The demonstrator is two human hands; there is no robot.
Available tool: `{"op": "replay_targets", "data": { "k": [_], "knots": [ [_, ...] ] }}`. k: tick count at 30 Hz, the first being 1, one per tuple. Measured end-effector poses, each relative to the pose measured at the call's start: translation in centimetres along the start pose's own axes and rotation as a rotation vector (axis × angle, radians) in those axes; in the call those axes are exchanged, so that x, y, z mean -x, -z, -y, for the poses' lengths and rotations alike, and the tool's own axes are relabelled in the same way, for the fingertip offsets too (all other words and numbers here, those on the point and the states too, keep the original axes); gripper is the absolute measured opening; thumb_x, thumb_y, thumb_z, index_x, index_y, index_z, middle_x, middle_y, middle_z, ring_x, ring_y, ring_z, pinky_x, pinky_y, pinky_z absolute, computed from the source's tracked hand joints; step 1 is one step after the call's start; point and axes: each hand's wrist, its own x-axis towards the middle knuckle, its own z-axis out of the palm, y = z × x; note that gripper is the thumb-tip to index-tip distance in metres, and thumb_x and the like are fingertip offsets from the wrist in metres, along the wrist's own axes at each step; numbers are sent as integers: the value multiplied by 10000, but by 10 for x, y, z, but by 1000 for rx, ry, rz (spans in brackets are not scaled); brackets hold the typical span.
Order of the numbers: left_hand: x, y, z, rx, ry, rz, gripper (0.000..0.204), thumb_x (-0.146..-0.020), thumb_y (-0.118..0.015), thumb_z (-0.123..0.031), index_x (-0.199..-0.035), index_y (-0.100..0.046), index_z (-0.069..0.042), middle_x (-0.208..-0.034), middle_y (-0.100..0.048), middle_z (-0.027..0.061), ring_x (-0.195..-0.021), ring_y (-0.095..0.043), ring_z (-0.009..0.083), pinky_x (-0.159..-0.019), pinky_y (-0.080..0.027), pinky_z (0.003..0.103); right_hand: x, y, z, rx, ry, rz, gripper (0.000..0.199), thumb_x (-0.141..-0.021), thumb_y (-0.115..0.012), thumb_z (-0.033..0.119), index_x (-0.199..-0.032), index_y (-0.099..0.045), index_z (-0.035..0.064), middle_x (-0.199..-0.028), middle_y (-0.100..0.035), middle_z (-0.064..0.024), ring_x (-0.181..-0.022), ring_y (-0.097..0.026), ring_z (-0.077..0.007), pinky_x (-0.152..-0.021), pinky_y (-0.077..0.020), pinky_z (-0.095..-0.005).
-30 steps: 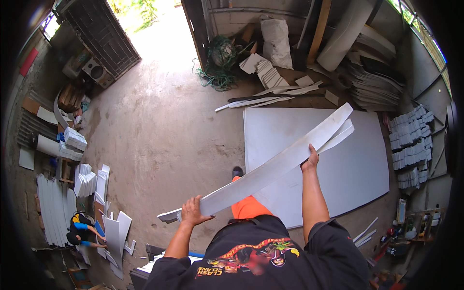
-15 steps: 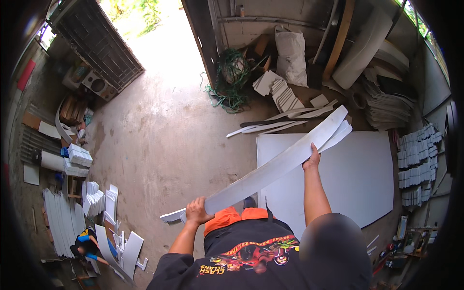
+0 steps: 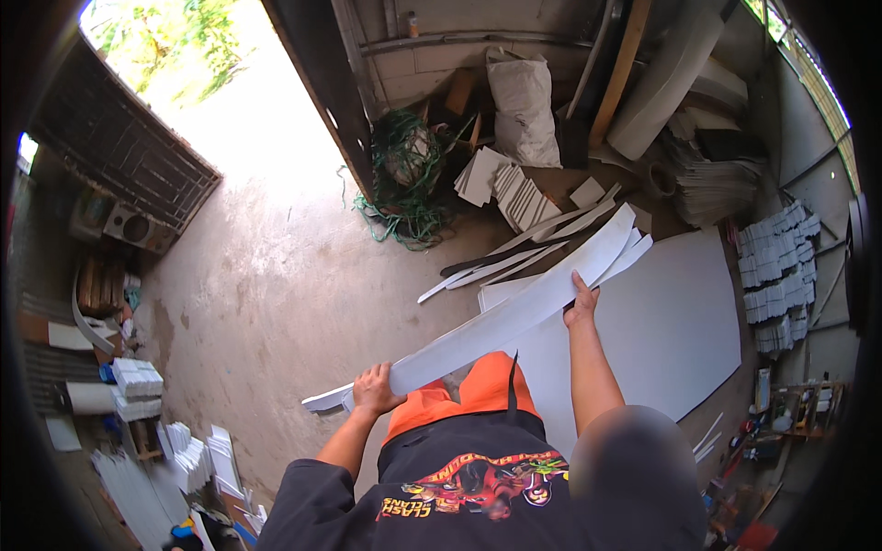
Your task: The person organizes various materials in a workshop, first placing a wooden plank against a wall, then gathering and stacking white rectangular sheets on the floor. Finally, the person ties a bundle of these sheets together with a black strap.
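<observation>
Strips (image 3: 487, 332) of flat white board remain in both hands, slanting across the body much as they did a second ago, but their fanned far end now overlaps the loose narrow strips (image 3: 501, 262) lying beyond the right hand instead of the large white sheet (image 3: 671, 321). The view has swung round: the co-worker well to the left of the left hand has slipped almost out at the lower edge, and both legs of the orange shorts (image 3: 415, 413) show between the arms.

Concrete floor (image 3: 248, 303), stained in patches, spreads ahead of the left hand toward a bright doorway with a dark panelled door (image 3: 129, 151). The sheet lies flat beneath and to the right of the right hand. Beyond that hand sit tangled green cord (image 3: 404, 225) and a bulging white sack (image 3: 524, 106); farther right, stacked white pieces (image 3: 779, 266) line the wall.

The left hand (image 3: 375, 389) grips the strips near their close end, fingers curled over the top; the right hand (image 3: 582, 303) clasps their near edge farther up, thumb on top.
</observation>
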Motion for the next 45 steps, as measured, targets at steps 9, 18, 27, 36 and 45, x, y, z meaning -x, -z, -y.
{"op": "replay_targets", "data": {
  "k": [9,18,27,36,45],
  "knots": [
    [-185,-39,-2,5,-15,228,849,-606,-859,-465,-1301,-576,-70,-1126,-674,141,-1027,-685,335,-889,-535,461,-154,-43,-35,-30,-64,-244,586,-955,-735,132,-1426,-386,124,-1331,-564,-163,-1179,-609,-355,-970,-553,-529],
    [-359,-180,-29,-33,81,449,973,-600,-928,-549,-1337,-536,-50,-1214,-634,174,-1135,-635,359,-944,-499,493,-392,-21,-150,-37,-95,-228,554,-1011,-633,61,-1510,-399,121,-1458,-522,-111,-1280,-535,-303,-1105,-433,-461],
    [-489,-433,-9,-74,168,624,1013,-641,-907,-557,-1390,-466,-37,-1295,-603,171,-1220,-586,353,-1012,-460,480,-572,16,-288,-98,-215,-233,453,-1054,-565,102,-1475,-403,151,-1455,-506,-117,-1321,-519,-361,-1136,-426,-571],
    [-526,-614,8,-62,84,661,861,-749,-863,-490,-1375,-470,-49,-1333,-567,185,-1271,-537,363,-1046,-444,485,-637,79,-423,1528,439,-523,535,-836,-787,118,-1327,-579,80,-1242,-634,-216,-1123,-636,-389,-981,-514,-476],
    [-537,-641,11,-149,-24,720,877,-829,-789,-536,-1492,-406,-110,-1554,-386,222,-1417,-407,378,-1124,-390,484,-604,6,-492,2162,349,914,550,-967,-564,560,-1325,-671,156,-1351,-651,-53,-1366,-497,-248,-1202,-297,-446]
  ]
}}
